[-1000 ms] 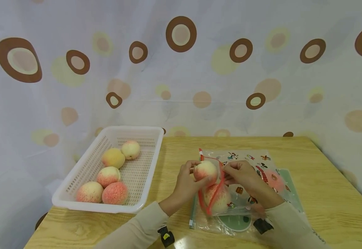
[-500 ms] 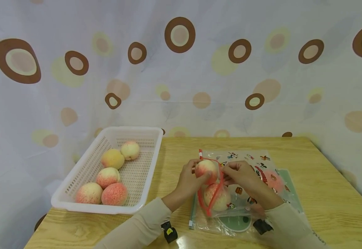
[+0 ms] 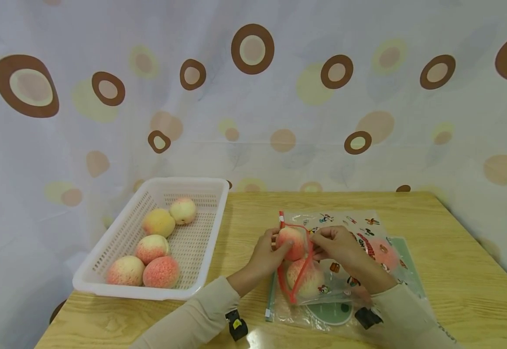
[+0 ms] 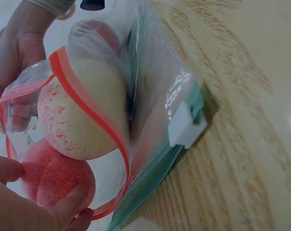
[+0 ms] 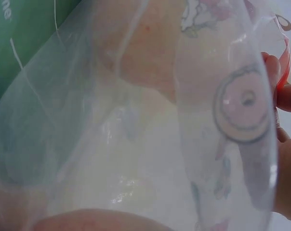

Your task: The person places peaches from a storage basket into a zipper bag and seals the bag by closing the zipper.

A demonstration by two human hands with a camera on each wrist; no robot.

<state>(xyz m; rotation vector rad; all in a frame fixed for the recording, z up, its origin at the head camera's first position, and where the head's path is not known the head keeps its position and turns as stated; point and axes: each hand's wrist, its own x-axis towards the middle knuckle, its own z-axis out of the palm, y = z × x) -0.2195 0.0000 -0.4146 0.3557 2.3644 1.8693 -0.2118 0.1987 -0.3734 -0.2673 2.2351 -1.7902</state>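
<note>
My left hand (image 3: 260, 254) holds a pink-and-cream peach (image 3: 292, 244) at the mouth of a clear zip bag (image 3: 340, 218) with a red edge and cartoon prints. Fingers and thumb lie around this peach (image 4: 54, 175) in the left wrist view. My right hand (image 3: 340, 245) pinches the red edge of the bag mouth on its right side. Just inside the mouth sits a second, paler peach (image 4: 83, 110), touching the held one. Another pink fruit (image 3: 384, 253) shows through the plastic farther right. In the right wrist view the plastic covers most of the picture.
A white perforated basket (image 3: 212, 242) on the left holds several peaches, among them a yellow one (image 3: 159, 222). Under the red-edged bag lies another clear bag with a green zip strip (image 3: 270, 296) and white slider (image 4: 184, 127). A patterned curtain (image 3: 253, 106) hangs behind the wooden table (image 3: 253, 206).
The peach in my left hand has shifted slightly right, farther into the bag mouth, and turned to show more pink. My right hand keeps its place on the red edge.
</note>
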